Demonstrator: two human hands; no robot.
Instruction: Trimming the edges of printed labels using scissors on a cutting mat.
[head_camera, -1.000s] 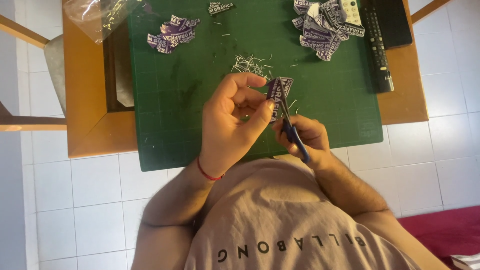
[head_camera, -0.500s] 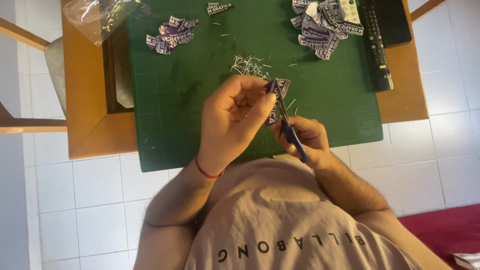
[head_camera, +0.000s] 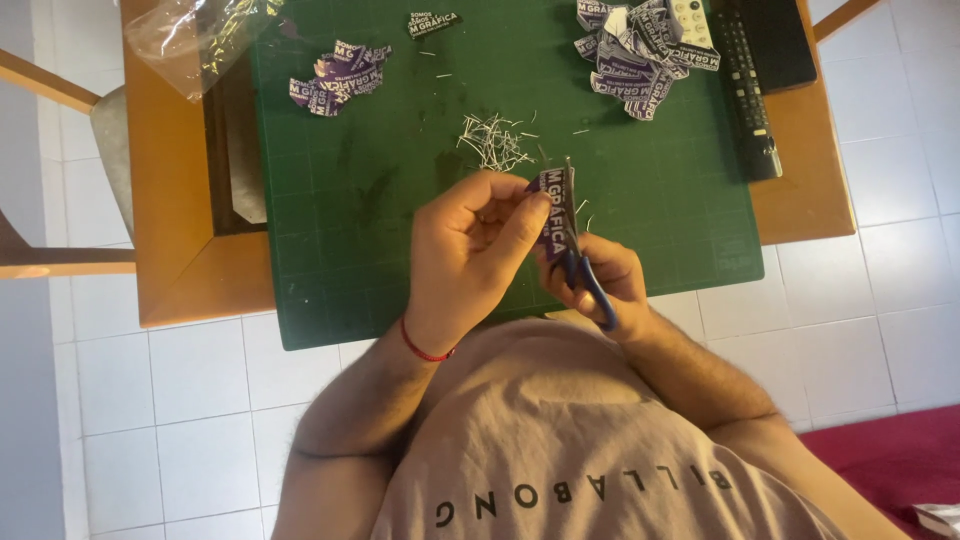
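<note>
Your left hand (head_camera: 470, 255) still pinches the purple sticker (head_camera: 556, 215) above the green mat (head_camera: 350, 200), now turned more upright. Your right hand (head_camera: 600, 280) stays closed around the scissors (head_camera: 580, 260), blades running along the sticker's edge, mid-trim.

A wooden table (head_camera: 175, 250) carries a green cutting mat (head_camera: 330, 270) (covering most of it), a black remote (head_camera: 750, 95) and a clear plastic bag (head_camera: 190, 40)

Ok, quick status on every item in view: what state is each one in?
Left hand: pinching the purple sticker.
Right hand: gripping blue-handled scissors.
Purple sticker: upright, against the blades.
Sticker piles: loose heaps.
Paper slivers: scattered on green mat.
Plastic bag: crumpled.
</note>
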